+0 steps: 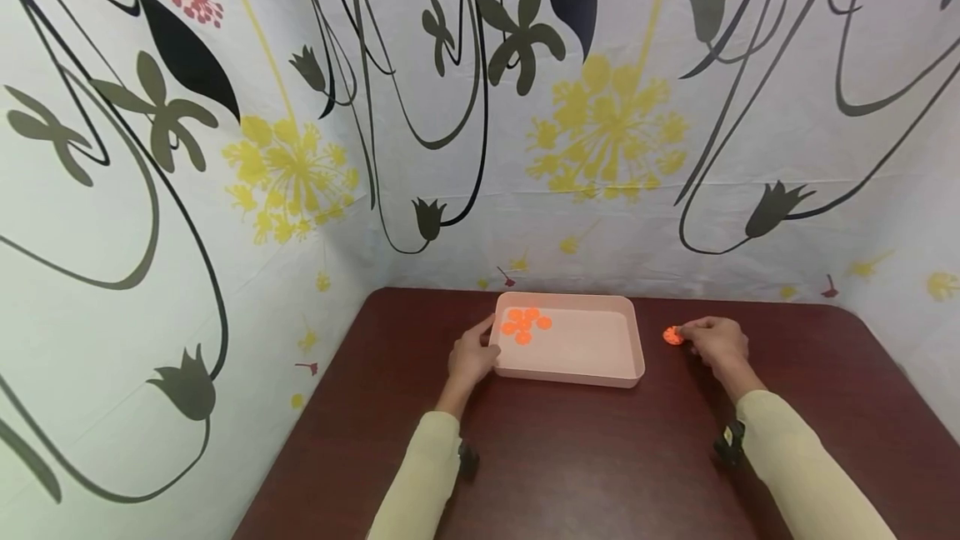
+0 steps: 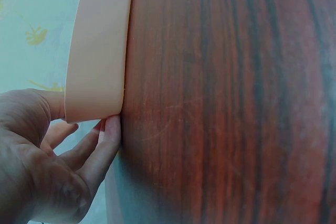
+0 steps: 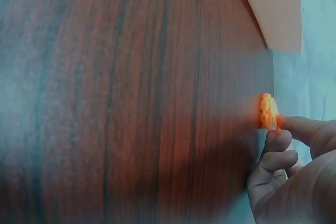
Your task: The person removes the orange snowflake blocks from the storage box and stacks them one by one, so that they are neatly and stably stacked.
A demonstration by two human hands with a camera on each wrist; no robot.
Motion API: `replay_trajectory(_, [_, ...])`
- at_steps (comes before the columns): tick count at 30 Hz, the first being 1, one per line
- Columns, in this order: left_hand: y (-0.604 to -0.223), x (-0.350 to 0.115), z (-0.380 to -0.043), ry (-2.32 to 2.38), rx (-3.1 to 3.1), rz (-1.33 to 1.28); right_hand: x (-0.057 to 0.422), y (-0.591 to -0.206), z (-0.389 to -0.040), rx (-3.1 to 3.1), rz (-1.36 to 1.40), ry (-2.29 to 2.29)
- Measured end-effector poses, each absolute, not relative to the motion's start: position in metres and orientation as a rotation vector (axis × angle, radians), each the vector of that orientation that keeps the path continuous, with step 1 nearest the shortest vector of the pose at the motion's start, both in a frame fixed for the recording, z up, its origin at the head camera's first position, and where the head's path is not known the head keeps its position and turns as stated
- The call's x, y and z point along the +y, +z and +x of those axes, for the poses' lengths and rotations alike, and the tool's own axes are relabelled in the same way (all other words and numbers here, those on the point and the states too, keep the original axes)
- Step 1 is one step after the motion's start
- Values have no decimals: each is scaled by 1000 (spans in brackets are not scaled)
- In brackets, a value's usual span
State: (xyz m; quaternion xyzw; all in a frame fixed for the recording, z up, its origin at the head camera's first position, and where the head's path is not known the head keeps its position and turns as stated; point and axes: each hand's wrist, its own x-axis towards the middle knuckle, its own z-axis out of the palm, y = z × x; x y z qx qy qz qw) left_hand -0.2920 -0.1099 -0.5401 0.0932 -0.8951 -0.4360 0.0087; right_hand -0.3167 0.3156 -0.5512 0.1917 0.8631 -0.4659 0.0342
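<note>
A shallow pale-pink tray [image 1: 592,348] lies on the dark wooden table. Several flat orange discs [image 1: 522,338] are grouped at its left end. My left hand [image 1: 471,357] grips the tray's left end; the left wrist view shows the thumb at the rim and fingertips against the bottom edge of the tray wall [image 2: 100,51]. To the right of the tray, a small pile of orange discs [image 3: 265,110] stands on the table. My right hand [image 1: 716,342] pinches a tilted orange disc [image 3: 275,123] at the top of that pile, between thumb and forefinger.
The reddish-brown table [image 1: 562,465] has rounded far corners. Close behind it and along its left side hangs a white cloth [image 1: 615,240] printed with flowers. Dark bands with small devices sit on both sleeved wrists [image 1: 731,440].
</note>
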Motion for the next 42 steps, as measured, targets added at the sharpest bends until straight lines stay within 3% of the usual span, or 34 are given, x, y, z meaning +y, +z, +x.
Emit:
replay_trajectory(32, [-543,-111,-293,-1343,-2790,292,303,-533,-310,2761,583,-1355])
replay_trajectory(42, [-543,-111,-294,-1326,-2796,284,264,-521,-316,2796,251,-1820])
